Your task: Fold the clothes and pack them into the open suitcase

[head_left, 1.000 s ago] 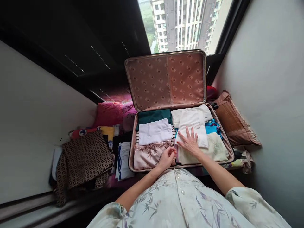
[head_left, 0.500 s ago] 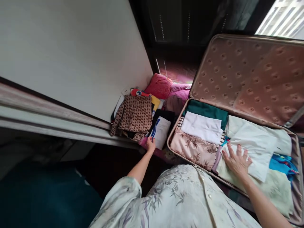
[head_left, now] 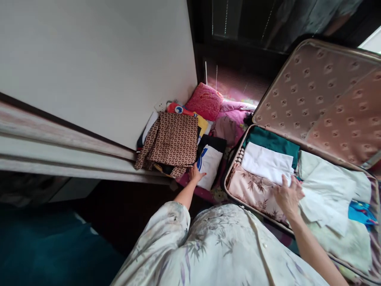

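My left hand (head_left: 196, 174) is at the near end of a folded white garment with a blue stripe (head_left: 210, 167), its thumb spread out over the cloth and its other fingers at the left edge. Close beside it lies a brown patterned garment (head_left: 175, 139) on a pile of clothes. My right hand (head_left: 288, 194) is over the open suitcase (head_left: 228, 180), fingers apart, resting near the edges of a folded white cloth (head_left: 266, 161) and a pink bamboo-print garment (head_left: 247, 188). Right of that hand lies a loosely folded white garment (head_left: 326, 190).
A dark green cloth (head_left: 272, 141) lies at the suitcase's back, and pale green (head_left: 345, 242) and blue (head_left: 361, 214) clothes fill its right side. The raised lid (head_left: 324, 91) leans by dark glass. A pink cushion (head_left: 205, 101) sits behind the pile, beside a white panel (head_left: 98, 67).
My right hand has moved left, off the loose white garment toward the bamboo-print one. My left hand has gone from pinching the striped garment's edge to a spread thumb. The view has shifted left.
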The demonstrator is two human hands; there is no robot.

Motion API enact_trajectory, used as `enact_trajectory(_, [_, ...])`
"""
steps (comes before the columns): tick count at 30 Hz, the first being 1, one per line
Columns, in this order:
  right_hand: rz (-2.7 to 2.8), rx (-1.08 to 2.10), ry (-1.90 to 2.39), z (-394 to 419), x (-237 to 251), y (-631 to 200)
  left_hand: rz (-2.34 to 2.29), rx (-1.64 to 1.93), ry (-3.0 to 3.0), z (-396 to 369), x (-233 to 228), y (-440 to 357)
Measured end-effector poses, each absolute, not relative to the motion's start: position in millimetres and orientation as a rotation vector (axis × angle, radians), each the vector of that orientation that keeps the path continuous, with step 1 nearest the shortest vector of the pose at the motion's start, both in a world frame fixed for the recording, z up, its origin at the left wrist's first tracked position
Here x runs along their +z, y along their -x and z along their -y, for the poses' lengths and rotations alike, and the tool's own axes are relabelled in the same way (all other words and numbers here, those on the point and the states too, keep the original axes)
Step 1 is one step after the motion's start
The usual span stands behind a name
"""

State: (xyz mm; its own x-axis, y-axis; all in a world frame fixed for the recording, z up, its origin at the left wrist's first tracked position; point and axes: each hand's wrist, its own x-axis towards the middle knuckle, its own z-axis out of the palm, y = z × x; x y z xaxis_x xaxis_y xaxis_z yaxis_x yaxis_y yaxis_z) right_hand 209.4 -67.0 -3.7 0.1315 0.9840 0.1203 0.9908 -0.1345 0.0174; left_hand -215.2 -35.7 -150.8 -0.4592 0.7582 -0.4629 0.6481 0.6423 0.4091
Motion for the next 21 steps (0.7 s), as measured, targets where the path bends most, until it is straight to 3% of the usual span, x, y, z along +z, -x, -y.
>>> enact_trajectory(10, [2.318, 0.145, 1.872, 54.5, -8.0, -92.1, -2.004, 0.366, -0.975, 7.0, -146.6, 215.4])
enact_trajectory(21, [2.167, 0.514, 1.716, 51.5, -28.0, -92.0, -1.546, 0.592, -0.637, 7.3, -107.4, 238.5])
